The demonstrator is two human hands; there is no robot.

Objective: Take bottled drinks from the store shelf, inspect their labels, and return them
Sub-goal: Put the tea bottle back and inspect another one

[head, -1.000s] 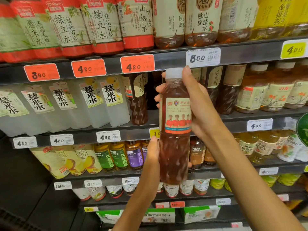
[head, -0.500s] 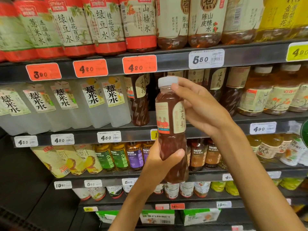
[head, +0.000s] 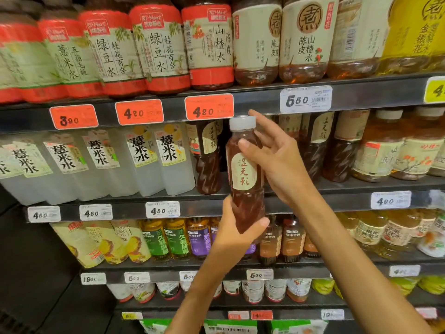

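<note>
Both hands' fingers grasping red tea bottle (head: 245, 174), label "湿无影", w/ white cap.

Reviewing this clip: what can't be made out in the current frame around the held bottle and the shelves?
- Held bottle, head view: its far side is turned away, and the left hand covers its base.
- Right hand: whether the palm touches the bottle is unclear.
- Yellow price tag: cut off by the right frame edge.
- White price tag: barcode print too small to read.
- Bottom-shelf packets: cropped by the lower frame edge.
</note>
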